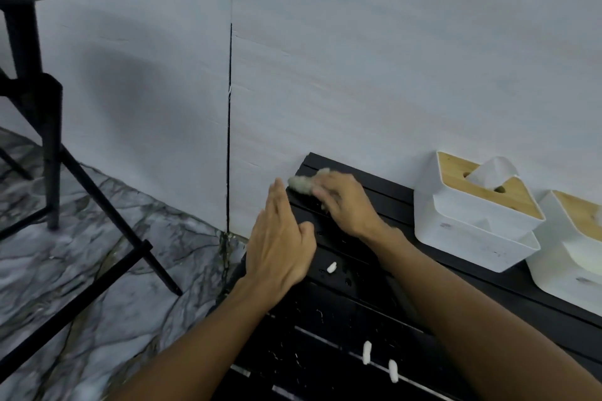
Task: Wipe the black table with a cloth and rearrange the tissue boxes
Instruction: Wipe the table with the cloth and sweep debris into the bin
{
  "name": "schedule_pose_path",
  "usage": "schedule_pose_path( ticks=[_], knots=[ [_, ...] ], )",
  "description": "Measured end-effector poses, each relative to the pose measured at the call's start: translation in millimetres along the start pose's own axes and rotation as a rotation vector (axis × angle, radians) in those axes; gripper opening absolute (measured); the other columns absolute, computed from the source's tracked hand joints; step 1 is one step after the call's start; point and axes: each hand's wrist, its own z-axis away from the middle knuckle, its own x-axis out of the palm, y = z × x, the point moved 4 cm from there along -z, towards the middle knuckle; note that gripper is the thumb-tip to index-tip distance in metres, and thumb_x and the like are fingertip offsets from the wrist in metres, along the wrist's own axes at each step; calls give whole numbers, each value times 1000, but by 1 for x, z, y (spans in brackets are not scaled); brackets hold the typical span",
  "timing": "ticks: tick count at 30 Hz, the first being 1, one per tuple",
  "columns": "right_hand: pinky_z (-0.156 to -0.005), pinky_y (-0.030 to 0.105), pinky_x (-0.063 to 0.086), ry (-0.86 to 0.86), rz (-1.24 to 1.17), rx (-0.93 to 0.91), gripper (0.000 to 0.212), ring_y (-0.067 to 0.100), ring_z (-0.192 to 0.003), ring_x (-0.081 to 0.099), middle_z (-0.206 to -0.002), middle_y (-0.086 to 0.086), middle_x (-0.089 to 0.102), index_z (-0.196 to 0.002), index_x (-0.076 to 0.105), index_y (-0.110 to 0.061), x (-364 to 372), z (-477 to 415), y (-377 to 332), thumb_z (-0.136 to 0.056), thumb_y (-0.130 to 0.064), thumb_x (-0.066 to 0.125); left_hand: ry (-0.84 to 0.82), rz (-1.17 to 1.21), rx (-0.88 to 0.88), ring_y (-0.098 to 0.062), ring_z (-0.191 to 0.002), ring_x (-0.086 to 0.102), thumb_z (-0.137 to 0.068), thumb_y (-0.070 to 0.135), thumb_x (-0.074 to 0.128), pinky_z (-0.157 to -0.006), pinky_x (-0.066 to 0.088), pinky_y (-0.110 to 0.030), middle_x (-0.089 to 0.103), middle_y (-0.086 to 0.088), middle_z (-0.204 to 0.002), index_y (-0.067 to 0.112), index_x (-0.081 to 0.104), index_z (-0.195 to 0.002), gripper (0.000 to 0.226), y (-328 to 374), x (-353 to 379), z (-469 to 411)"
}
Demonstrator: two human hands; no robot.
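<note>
We see a pale wall filling the top of the frame, a marbled floor at lower left with a dark stool in the upper left, and the black slatted bench running from centre to lower right. At the right edge two white boxes with wooden lids stand side by side against the wall, the nearer one with a tissue poking up; they look untouched, so we judge the rearranging is not yet begun. At frame centre our right hand is curled over a small greyish cloth, pressing it to the bench's far left corner; the blur hides just how the fingers grip it. Our left hand is flat, fingers straight and together, set edge-on at the bench's left rim, holding nothing. Small white bits and specks lie on the slats toward the bottom of the frame, so we take the wiping as under way at the corner, with most of the bench left.
</note>
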Motion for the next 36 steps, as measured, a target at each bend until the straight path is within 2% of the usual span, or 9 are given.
schedule_pose_path(
  ticks=[5,8,11,15,17,20,24,30,36],
  knots=[
    [-41,27,51,90,-265,192,21,25,-54,68,-85,7,77,-111,74,-19,-36,37,-4,-104,-24,56,-31,61,44,-22,-140,35,-98,26,39,-105,38,-37,0,0,-166,21,-10,-155,76,-2,-15,12],
    [-59,11,50,248,-136,326,22,11,-59,63,-80,4,74,-112,73,-13,-39,6,17,-105,-21,54,-49,34,103,-20,-143,32,-97,24,39,-112,35,-35,3,-2,-166,20,-8,-156,75,-7,-14,24],
    [-77,23,53,193,3,423,24,17,-75,65,-92,-1,71,-112,72,-18,-16,-13,38,-104,-26,51,-56,7,163,-19,-145,29,-93,22,40,-115,34,-39,10,-3,-165,20,-2,-156,76,-12,-14,34],
    [-86,7,48,30,22,224,11,-9,-85,67,-94,-17,71,-107,64,-24,1,0,12,-104,-28,54,-39,17,153,-16,-140,36,-94,16,43,-107,42,-36,6,3,-165,24,-4,-156,78,-16,-23,44],
    [-94,21,54,-104,6,74,27,4,-103,70,-115,-1,75,-126,67,-24,3,18,-3,-103,-32,56,-25,44,123,-17,-134,44,-95,14,43,-103,46,-35,5,4,-164,26,-5,-156,79,-17,-26,46],
    [-79,24,58,-189,-154,2,29,10,-80,74,-93,10,79,-128,70,-27,-7,43,-14,-103,-33,57,-12,78,102,-16,-136,40,-95,13,42,-104,38,-23,5,6,-164,27,-5,-156,78,-18,-25,46],
    [-44,28,51,141,-211,207,24,20,-41,60,-51,12,64,-107,75,-20,-33,32,-3,-105,-29,52,-39,76,87,-17,-120,55,-94,10,45,-95,50,-28,8,8,-164,30,-5,-155,82,-23,-21,45],
    [-65,34,52,227,-48,453,40,20,-67,65,-93,17,69,-95,67,-4,-8,-16,36,-100,-40,50,-27,50,40,-12,-58,56,-93,10,46,-57,54,-34,13,10,-161,33,-3,-155,82,-27,-16,44],
    [-96,19,45,-122,-17,64,32,-13,-93,65,-128,-11,65,-134,64,-23,8,-7,-8,-105,-28,54,37,117,52,-14,-109,59,-93,1,42,-84,55,-34,22,1,-159,30,-2,-155,83,-26,-19,43]
  ],
)
